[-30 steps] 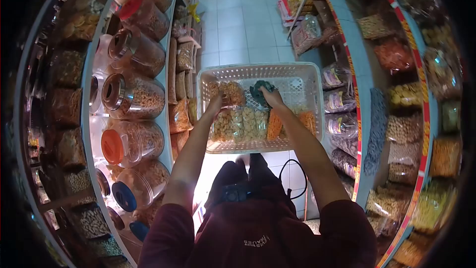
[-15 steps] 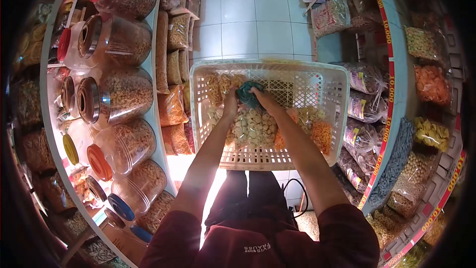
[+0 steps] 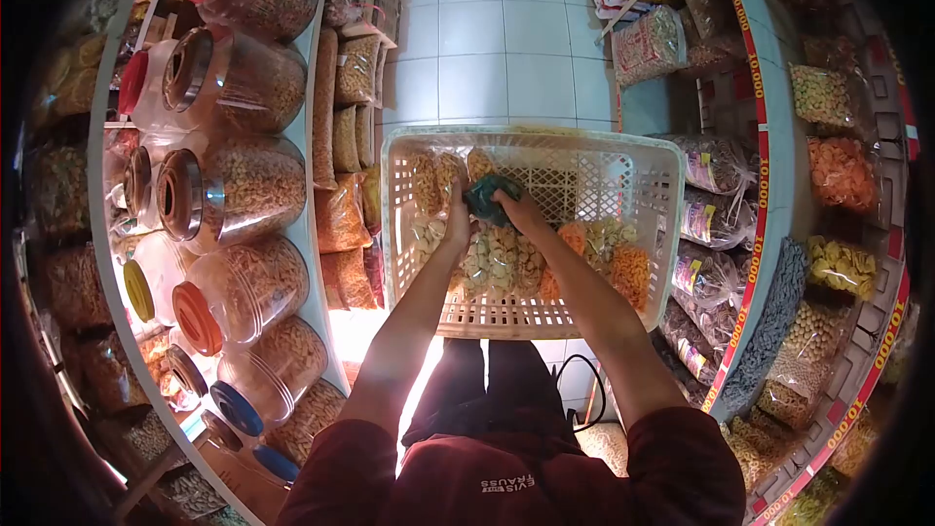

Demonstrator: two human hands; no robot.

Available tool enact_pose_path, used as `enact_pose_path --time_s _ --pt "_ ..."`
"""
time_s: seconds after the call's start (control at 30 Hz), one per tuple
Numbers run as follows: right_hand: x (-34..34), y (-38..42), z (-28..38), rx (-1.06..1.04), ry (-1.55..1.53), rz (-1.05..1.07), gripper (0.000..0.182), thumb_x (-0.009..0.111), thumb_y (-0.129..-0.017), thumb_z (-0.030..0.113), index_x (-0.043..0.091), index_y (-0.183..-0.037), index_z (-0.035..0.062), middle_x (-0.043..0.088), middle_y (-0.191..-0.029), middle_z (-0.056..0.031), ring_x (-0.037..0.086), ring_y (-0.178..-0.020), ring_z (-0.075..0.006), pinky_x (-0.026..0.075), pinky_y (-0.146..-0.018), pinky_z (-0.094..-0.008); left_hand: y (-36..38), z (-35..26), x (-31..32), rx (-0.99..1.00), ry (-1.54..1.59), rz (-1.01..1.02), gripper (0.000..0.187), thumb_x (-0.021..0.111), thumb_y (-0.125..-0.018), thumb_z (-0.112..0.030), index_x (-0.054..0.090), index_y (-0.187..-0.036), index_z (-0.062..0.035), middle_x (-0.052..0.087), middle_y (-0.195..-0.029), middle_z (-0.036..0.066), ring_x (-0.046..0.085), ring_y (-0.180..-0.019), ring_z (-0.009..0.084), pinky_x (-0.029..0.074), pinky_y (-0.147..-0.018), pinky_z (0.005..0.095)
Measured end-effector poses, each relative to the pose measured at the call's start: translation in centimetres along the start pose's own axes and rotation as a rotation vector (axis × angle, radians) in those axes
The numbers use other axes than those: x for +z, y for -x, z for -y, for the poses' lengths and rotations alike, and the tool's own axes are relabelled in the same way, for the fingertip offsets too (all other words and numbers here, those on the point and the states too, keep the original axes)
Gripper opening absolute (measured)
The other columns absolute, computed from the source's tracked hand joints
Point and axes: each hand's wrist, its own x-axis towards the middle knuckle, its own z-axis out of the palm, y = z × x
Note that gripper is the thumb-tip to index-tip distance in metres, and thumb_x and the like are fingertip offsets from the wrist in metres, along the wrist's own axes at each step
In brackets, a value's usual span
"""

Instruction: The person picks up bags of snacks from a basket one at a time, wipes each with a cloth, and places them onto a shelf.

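Note:
A white plastic basket [image 3: 409,302] stands in front of me with clear bags of snacks inside. Over its left half, both hands are at a crumpled dark teal cloth [image 3: 490,193]; it could also be thin plastic. My left hand [image 3: 459,219] grips the left side of it, fingers partly hidden. With its fingers closed, my right hand [image 3: 522,211] pinches the right side. Below the hands lie bags of pale round snacks [image 3: 492,263]. Brown snack bags [image 3: 429,185] rest at the far left of the basket, and an orange snack bag [image 3: 631,273] at the right.
Large clear jars [image 3: 255,185] with coloured lids line the left shelf. Packed snack bags [image 3: 716,219] fill the right shelf, whose edge carries a red price strip [image 3: 758,136]. Pale floor tiles [image 3: 477,29] run between the shelves. A black cable [image 3: 589,370] loops near my right leg.
The basket and shelves sit slightly lower and further right in view. My hands have shifted on the teal cloth, which is bunched differently and looks darker.

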Motion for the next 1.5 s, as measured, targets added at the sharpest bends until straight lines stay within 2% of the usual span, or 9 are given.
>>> enact_pose_path --time_s 0.1,0.37,0.63,0.67,0.73,0.8,0.83,0.9,1.5 --pt "0.8 4.8 4.1 -0.056 0.032 -0.087 0.057 0.074 -0.086 0.028 0.056 -0.135 0.0067 0.066 -0.119 -0.0132 0.064 -0.106 -0.0229 0.053 -0.090 -0.0358 0.9 1.3 -1.2 0.077 0.158 -0.009 0.073 0.029 -0.096 -0.074 0.049 -0.135 -0.0169 0.058 -0.126 0.004 0.055 -0.109 0.0158 0.044 -0.088 0.0318" --pt "3.1 12.5 10.4 -0.712 0.116 -0.006 0.079 0.076 -0.071 0.006 0.047 -0.144 0.0107 0.051 -0.135 -0.0142 0.053 -0.122 -0.0244 0.044 -0.105 -0.0393 9.0 -2.8 -2.1 0.435 0.518 0.071 0.055 0.048 -0.101 -0.052 0.049 -0.135 -0.0084 0.057 -0.130 0.010 0.056 -0.120 0.0229 0.045 -0.104 0.0415" --pt "3.7 22.5 28.0 -1.329 0.438 -0.043 0.048 0.078 -0.065 0.036 0.063 -0.097 0.0032 0.042 -0.155 -0.0096 0.036 -0.133 -0.0360 0.026 -0.114 -0.0477 18.3 -19.4 -2.0 0.890 0.709 0.311 0.054 0.033 -0.106 -0.046 0.046 -0.142 -0.0067 0.056 -0.137 0.011 0.056 -0.124 0.0252 0.048 -0.103 0.0386" --pt "3.8 24.1 30.1 -1.409 0.435 -0.075 0.048 0.076 -0.066 0.042 0.063 -0.092 0.0043 0.043 -0.154 -0.0119 0.036 -0.131 -0.0355 0.027 -0.112 -0.0467 20.5 -20.9 -0.8 0.993 0.662 0.129 0.057 0.030 -0.107 -0.049 0.045 -0.142 -0.0073 0.056 -0.136 0.013 0.056 -0.125 0.0258 0.048 -0.104 0.0385" --pt "3.6 27.6 33.6 -1.524 0.457 -0.099 0.053 0.078 -0.063 0.045 0.064 -0.097 0.0051 0.043 -0.155 -0.0118 0.035 -0.131 -0.0351 0.025 -0.112 -0.0461 24.3 -25.0 -0.6 1.065 0.742 1.110 0.060 0.028 -0.107 -0.051 0.044 -0.143 -0.0062 0.055 -0.138 0.015 0.057 -0.124 0.0266 0.048 -0.105 0.0394" --pt "3.6 31.4 36.7 -1.657 0.418 -0.140 0.051 0.075 -0.069 0.049 0.064 -0.092 0.0052 0.047 -0.151 -0.0184 0.038 -0.127 -0.0367 0.026 -0.109 -0.0473 30.5 -26.0 0.9 1.088 0.646 0.522 0.065 0.026 -0.106 -0.054 0.043 -0.143 -0.0027 0.054 -0.140 0.017 0.058 -0.124 0.0288 0.047 -0.106 0.0413" --pt "3.7 32.9 37.5 -1.694 0.416 -0.149 0.052 0.075 -0.069 0.051 0.064 -0.092 0.0055 0.046 -0.151 -0.0193 0.038 -0.127 -0.0370 0.025 -0.109 -0.0470 34.2 -26.6 1.9 1.025 0.571 0.254 0.068 0.026 -0.106 -0.055 0.042 -0.143 -0.0010 0.053 -0.141 0.018 0.058 -0.124 0.0299 0.047 -0.107 0.0423" --pt "3.6 35.3 38.9 -1.769 0.412 -0.169 0.054 0.075 -0.069 0.054 0.064 -0.093 0.0063 0.046 -0.151 -0.0210 0.039 -0.126 -0.0376 0.025 -0.109 -0.0464 37.8 -27.6 2.5 1.101 0.569 0.528 0.070 0.025 -0.106 -0.056 0.041 -0.144 0.0005 0.053 -0.142 0.018 0.058 -0.124 0.0313 0.046 -0.107 0.0435" --pt "5.6 45.2 39.5 -1.882 0.481 -0.310 0.054 0.070 -0.078 0.054 0.066 -0.100 0.0057 0.048 -0.147 -0.0258 0.046 -0.123 -0.0378 0.028 -0.108 -0.0453 45.0 -27.7 4.1 0.988 0.623 1.143 0.081 0.029 -0.099 -0.066 0.038 -0.146 -0.0004 0.051 -0.142 0.022 0.056 -0.126 0.0359 0.046 -0.107 0.0505"
